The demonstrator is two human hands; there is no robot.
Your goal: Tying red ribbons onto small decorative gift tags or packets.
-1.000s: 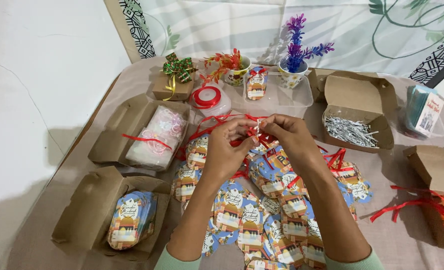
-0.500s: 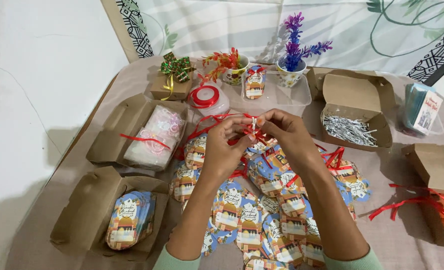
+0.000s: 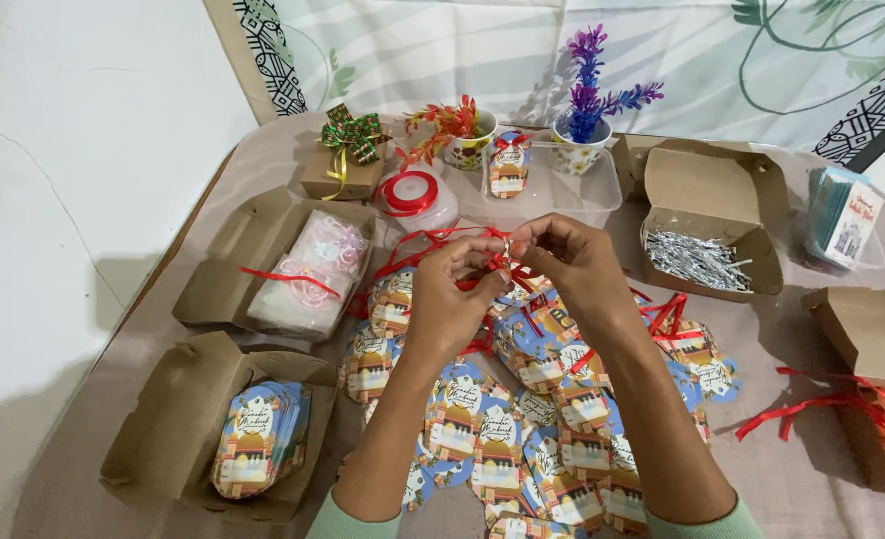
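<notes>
Two hands meet at the middle of the frame, fingertips pinched together on a bit of red ribbon [image 3: 482, 262]. The left hand [image 3: 454, 289] and right hand [image 3: 562, 262] are both curled nearly closed around it, and honestly what exactly sits between the fingertips is too small to make out. Forearms cover a good chunk of the pile of printed paper tags [image 3: 522, 439] spread on the table [image 3: 792, 479], and the pile runs off the bottom edge.

Lower left, a cardboard box [image 3: 163, 449] holds a stack of the same tags. At the right, another box [image 3: 707, 225] has silver twist ties in it; the box with red ribbon at the far right edge is cut off.

Open room: bare tablecloth at the lower right between the tags and that cut-off box, and a strip along the left edge.
</notes>
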